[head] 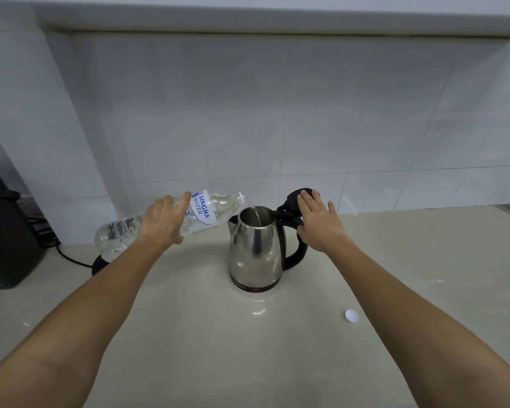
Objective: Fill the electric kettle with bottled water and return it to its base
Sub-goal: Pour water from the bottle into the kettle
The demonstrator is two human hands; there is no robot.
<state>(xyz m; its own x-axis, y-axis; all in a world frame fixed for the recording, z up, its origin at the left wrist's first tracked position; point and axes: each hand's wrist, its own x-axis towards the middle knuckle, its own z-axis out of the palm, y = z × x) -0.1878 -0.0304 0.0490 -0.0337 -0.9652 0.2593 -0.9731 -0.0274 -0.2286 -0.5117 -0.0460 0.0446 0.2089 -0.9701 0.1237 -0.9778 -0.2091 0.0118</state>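
Note:
A steel electric kettle with a black handle stands on the beige counter, its black lid flipped up. My left hand grips a clear plastic water bottle, tilted with its mouth over the kettle's opening, and a thin stream of water runs in. My right hand rests on the top of the handle, fingers spread against the raised lid. The kettle's black base lies at the left, mostly hidden behind my left forearm and the bottle.
The white bottle cap lies on the counter at the right front. A black appliance stands at the far left, with a black cord running to the base. A white tiled wall rises behind the counter.

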